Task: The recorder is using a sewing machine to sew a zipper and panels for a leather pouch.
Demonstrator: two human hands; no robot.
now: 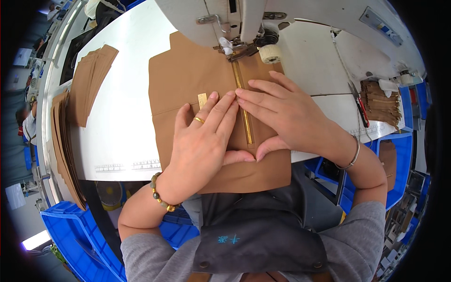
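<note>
A brown fabric panel (188, 70) lies on the white table under the sewing machine, its near end hanging over the front edge. Down its middle right runs a gold-toothed zipper (248, 127), whose far end reaches the presser foot (233, 57). My left hand (205, 127) rests flat on the panel left of the zipper, fingers stretched forward. To the zipper's right, my right hand (286, 110) also presses flat, its fingers spread. The index fingertips nearly meet over the zipper, and the thumbs come close together below it. A small yellowish tag (202, 100) shows beside my left fingers.
Brown cut pieces (91, 80) lie at the left, more stacked along the table's left edge. Red-handled scissors (361, 105) lie at the right beside a bundle of brown strips (381, 103). Blue bins (77, 235) stand below both sides. The sewing machine head (211, 19) overhangs the back.
</note>
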